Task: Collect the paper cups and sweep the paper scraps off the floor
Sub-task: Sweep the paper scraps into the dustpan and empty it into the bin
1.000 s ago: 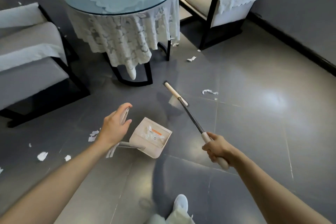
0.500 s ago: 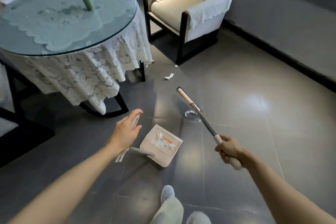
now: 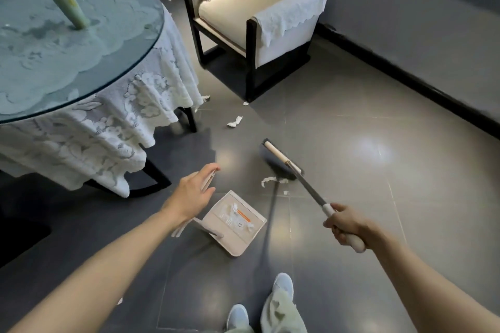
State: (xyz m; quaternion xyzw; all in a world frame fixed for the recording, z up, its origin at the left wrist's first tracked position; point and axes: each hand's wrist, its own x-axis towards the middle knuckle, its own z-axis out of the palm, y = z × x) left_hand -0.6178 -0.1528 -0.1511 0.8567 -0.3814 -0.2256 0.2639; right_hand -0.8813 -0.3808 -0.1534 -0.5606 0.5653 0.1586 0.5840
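The right hand [image 3: 345, 227] is clenched around the pale grip of the broom [image 3: 281, 157], whose head rests on the floor at that hand's 11 o'clock. A paper scrap [image 3: 270, 180] lies just beside the bristles' near edge, at 2 o'clock from the left hand [image 3: 193, 192]. The left hand pinches the dustpan [image 3: 238, 235] by its thin handle, between thumb and nearly straight fingers. The pan (a few scraps lie inside) hangs tilted at its 5 o'clock. A second scrap [image 3: 234, 121] lies at 12 o'clock, between the lace-draped table [image 3: 113, 43] and the armchair [image 3: 254, 43].
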